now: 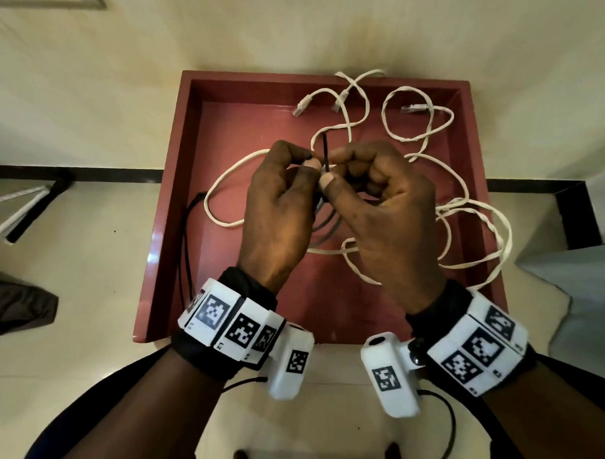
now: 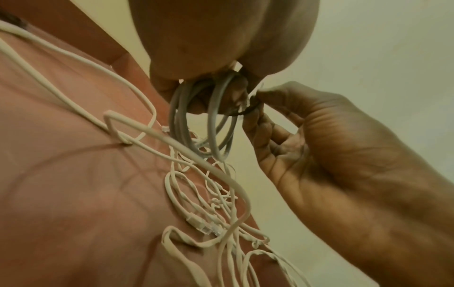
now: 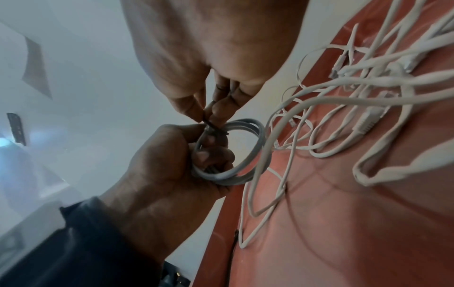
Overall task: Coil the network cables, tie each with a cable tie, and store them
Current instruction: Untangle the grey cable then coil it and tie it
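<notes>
— Tie [image 1: 325,149] first, since that is where it can fail. Left hand [image 1: 276,209] curls round the grey coil [image 3: 236,153] and pinches it near the tie; the coil hangs in the air above the tray [image 1: 177,213].

— And the black loop?

— It runs round the bundle at the fingertips, seen best from the left wrist. It looks slack to me, not cinched. If the left grip eases now, I think the turns would spring apart and slide out of the loop.

— Right hand [image 1: 379,206]?

— Fingers and thumb pinch the tie where it meets the coil, tail sticking up. Both hands are together, touching at the fingertips. A skewed pull could snag the tail, or cinch over only some of the turns; I cannot tell whether every strand is inside.

— Further right?

— White cables [image 1: 465,223] sprawl loose in the tray, one loop over the far rim, plugs [image 1: 300,107] near the back wall. A strand lies just under the coil, so it could get caught in the tie by mistake.
</notes>
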